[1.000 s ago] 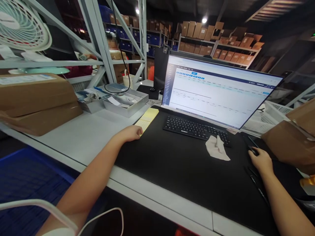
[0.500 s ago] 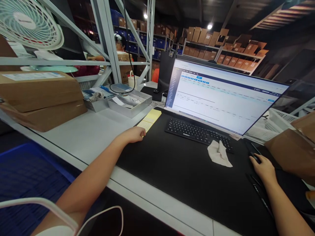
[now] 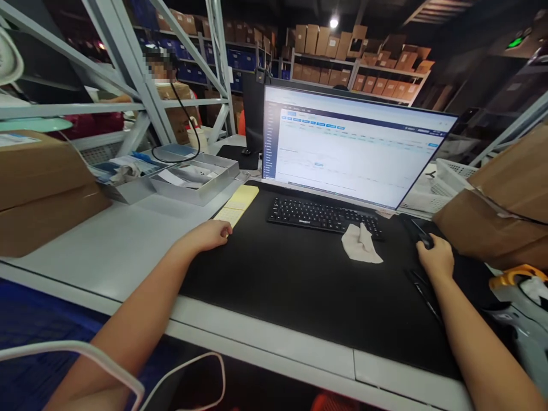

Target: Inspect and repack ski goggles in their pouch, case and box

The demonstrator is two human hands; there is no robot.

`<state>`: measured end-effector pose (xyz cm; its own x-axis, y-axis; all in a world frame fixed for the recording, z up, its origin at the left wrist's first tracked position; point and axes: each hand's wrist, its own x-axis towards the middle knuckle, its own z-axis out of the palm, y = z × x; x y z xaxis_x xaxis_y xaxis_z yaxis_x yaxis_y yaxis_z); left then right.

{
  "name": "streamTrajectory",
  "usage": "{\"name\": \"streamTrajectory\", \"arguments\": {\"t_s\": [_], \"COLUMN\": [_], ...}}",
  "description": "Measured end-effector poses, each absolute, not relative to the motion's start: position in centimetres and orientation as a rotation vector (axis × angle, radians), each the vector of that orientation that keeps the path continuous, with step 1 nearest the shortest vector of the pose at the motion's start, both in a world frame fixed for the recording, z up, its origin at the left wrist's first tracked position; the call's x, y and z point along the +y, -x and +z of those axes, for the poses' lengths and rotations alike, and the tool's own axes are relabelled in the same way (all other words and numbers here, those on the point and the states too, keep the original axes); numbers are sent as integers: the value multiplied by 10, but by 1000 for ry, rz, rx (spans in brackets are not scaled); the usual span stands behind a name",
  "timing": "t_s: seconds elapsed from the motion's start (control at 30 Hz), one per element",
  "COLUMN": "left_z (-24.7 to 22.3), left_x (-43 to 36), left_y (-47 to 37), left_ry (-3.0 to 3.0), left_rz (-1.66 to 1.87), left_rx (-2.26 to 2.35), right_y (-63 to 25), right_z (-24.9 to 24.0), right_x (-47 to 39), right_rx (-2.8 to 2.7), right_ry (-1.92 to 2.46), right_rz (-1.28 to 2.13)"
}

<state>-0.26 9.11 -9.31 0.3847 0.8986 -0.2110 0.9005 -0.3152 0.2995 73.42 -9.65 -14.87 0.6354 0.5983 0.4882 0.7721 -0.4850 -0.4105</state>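
Note:
My left hand (image 3: 210,235) rests with curled fingers on the near end of a yellow slip pad (image 3: 240,200), at the left edge of the black desk mat (image 3: 291,285). Whether its fingers pinch anything is hidden. My right hand (image 3: 436,256) is wrapped over a dark computer mouse (image 3: 425,240) on the right side. Between the hands stand a black keyboard (image 3: 303,215) and a lit monitor (image 3: 342,148) showing a table-like page. A crumpled white tissue (image 3: 361,244) lies against the keyboard's near right edge.
Grey trays (image 3: 197,180) with papers and brown parcels (image 3: 43,188) are at the left. More cardboard (image 3: 509,200) and a grey device with a yellow part (image 3: 522,302) sit at the right. A person (image 3: 160,65) is behind the frame; white cables hang in front.
The camera view has shifted right, so things appear further left. On the monitor, the highlighted tab and lower rows look different. Both hands keep their places on the pad and the mouse.

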Motion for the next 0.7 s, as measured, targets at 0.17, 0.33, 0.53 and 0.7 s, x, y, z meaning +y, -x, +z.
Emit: {"name": "streamTrajectory", "arguments": {"t_s": [0.17, 0.33, 0.53, 0.7], "left_z": [-96, -94, -90, -89], "left_x": [94, 93, 89, 89], "left_y": [4, 4, 2, 1], "left_ry": [-2287, -2270, -2235, -2254], "left_rz": [-17, 8, 12, -17], "left_rx": [1557, 1548, 1513, 1522], "right_y": [-731, -736, -741, -745], "right_z": [-148, -150, -152, -155], "right_x": [-95, -94, -92, -92], "right_rx": [-1050, -1012, -1051, -1069], "right_ry": [2303, 2341, 2328, 2308], "right_rz": [-230, -204, -190, -208]}}
